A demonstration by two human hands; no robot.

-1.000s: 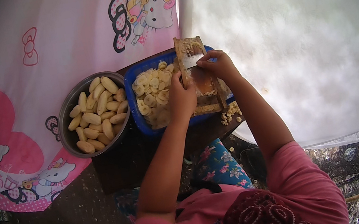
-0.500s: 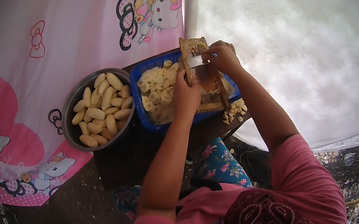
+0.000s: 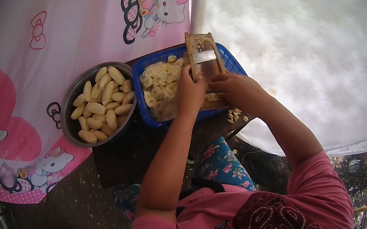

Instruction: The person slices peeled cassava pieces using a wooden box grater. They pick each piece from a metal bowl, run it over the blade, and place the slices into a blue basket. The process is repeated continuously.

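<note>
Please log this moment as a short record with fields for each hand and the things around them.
Left hand: steadies the wooden slicer board at its left edge
Right hand: grip pressed on the board's lower end; what it holds is hidden
Blue basket: under the board, holds pale slices
Metal bowl: left of the basket, full of peeled pieces
Ground cover: pink cartoon cloth

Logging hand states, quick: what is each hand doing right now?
Left hand: closed on the edge of the wooden slicer board.
Right hand: curled over the board's lower end; what it holds cannot be told.
</note>
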